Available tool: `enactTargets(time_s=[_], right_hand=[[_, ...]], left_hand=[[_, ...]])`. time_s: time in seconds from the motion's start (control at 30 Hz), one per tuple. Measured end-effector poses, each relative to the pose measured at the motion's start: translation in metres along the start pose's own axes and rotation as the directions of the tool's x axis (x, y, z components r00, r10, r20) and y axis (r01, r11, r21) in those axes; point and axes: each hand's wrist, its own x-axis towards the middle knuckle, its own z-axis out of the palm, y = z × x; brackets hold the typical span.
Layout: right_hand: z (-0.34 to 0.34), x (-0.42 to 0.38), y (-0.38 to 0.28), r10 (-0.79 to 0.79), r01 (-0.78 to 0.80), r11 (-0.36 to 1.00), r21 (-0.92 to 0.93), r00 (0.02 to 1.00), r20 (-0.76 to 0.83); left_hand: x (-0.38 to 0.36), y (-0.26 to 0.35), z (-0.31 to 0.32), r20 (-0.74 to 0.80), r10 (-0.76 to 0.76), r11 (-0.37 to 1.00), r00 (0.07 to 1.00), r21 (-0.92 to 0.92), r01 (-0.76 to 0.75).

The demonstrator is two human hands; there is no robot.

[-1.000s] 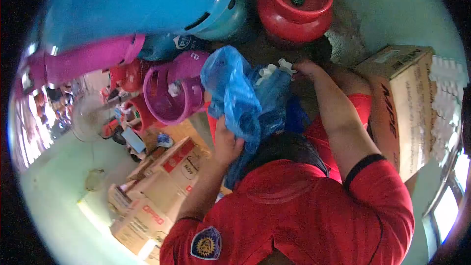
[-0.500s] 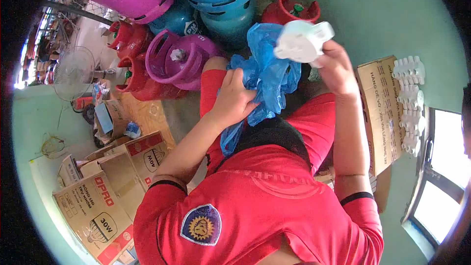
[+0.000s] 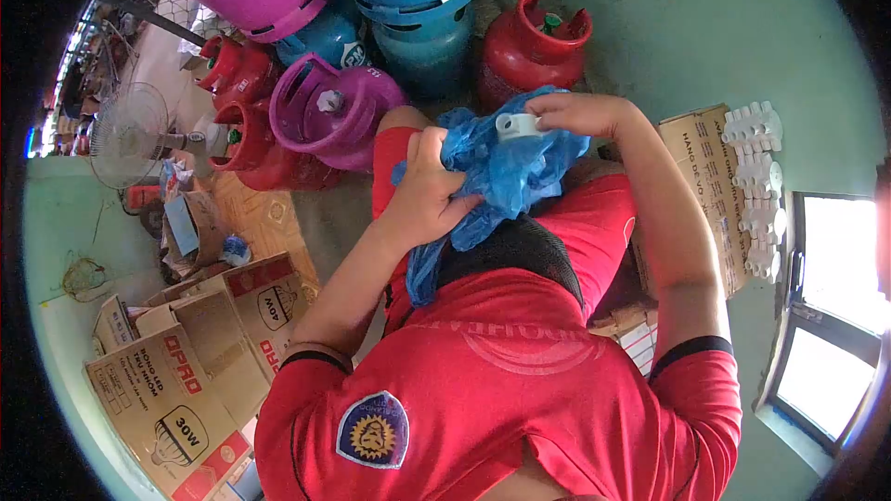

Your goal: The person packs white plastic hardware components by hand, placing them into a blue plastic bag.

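Note:
A crumpled blue plastic bag (image 3: 506, 176) lies over my lap, between my knees. My left hand (image 3: 429, 190) is closed on the bag's left side. At the bag's upper part, my right hand (image 3: 580, 116) has its fingers on a white plastic piece (image 3: 520, 126) with a round hole in one end. The lower portion of that piece is hidden in the blue folds.
Red gas cylinders (image 3: 534, 51), a purple cylinder (image 3: 334, 116) and blue ones (image 3: 422, 46) stand ahead. Stacked white pieces (image 3: 763, 190) line a cardboard box (image 3: 701, 167) at right. Open cartons (image 3: 167, 380) and a fan (image 3: 135, 134) are at left.
My right hand has moved down and left with the white piece, from above the bag into its upper folds. My left hand keeps its hold on the bag.

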Motion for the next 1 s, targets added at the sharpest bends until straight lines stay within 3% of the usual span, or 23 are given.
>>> enactTargets(time_s=[0.03, 0.2, 0.3, 0.43, 0.47, 0.57, 0.67, 0.77, 0.8, 0.9, 0.97, 1.0], right_hand=[[-0.001, 0.002, 0.004, -0.055, 0.056, 0.985, -0.165, 0.998, 0.015], [0.023, 0.004, -0.03, -0.142, 0.155, 0.977, -0.148, 0.986, 0.091], [0.034, 0.006, -0.057, 0.02, -0.033, 0.912, -0.409, 0.999, -0.037], [0.028, -0.005, -0.042, -0.001, -0.086, 0.83, -0.552, 0.988, -0.156], [0.025, -0.014, -0.048, 0.073, -0.142, 0.855, -0.499, 0.985, -0.157], [0.029, -0.027, -0.03, -0.164, 0.145, 0.984, -0.101, 0.963, -0.214], [0.044, -0.069, -0.048, -0.326, 0.33, 0.944, -0.029, 0.91, -0.258], [0.084, -0.073, -0.058, -0.236, 0.086, 0.92, -0.382, 0.899, -0.368], [0.094, -0.068, -0.046, -0.218, 0.021, 0.911, -0.412, 0.873, -0.437], [0.083, -0.083, -0.02, -0.328, 0.117, 0.937, -0.329, 0.619, -0.714], [0.069, -0.103, -0.012, -0.179, 0.137, 0.979, -0.152, 0.215, -0.96], [0.06, -0.113, -0.011, -0.172, 0.361, 0.927, -0.105, 0.158, -0.972]], left_hand=[[0.001, 0.0, -0.001, -0.003, 0.006, 1.0, 1.0, -0.016, -0.006], [0.007, 0.006, 0.0, 0.027, 0.057, 0.998, 0.998, -0.02, -0.057], [0.006, 0.007, 0.002, 0.01, 0.067, 0.998, 0.998, -0.017, -0.067], [0.005, 0.005, -0.004, -0.017, 0.047, 0.998, 0.999, -0.036, -0.047], [0.004, 0.004, -0.005, -0.019, 0.043, 0.998, 0.999, -0.039, -0.044], [-0.002, 0.0, -0.005, -0.017, 0.023, 0.998, 1.0, -0.056, -0.024], [-0.003, -0.002, -0.008, -0.029, -0.007, 0.996, 1.0, -0.088, 0.004], [-0.006, -0.007, -0.007, -0.039, -0.031, 0.994, 0.999, -0.105, 0.027], [-0.004, -0.007, -0.009, -0.037, -0.015, 0.996, 0.999, -0.094, 0.012], [0.006, -0.003, -0.018, -0.059, -0.024, 0.984, 0.998, -0.175, 0.013], [0.011, -0.007, -0.022, -0.109, -0.061, 0.979, 0.992, -0.201, 0.038], [0.013, -0.013, -0.025, -0.142, -0.082, 0.982, 0.986, -0.183, 0.055]])
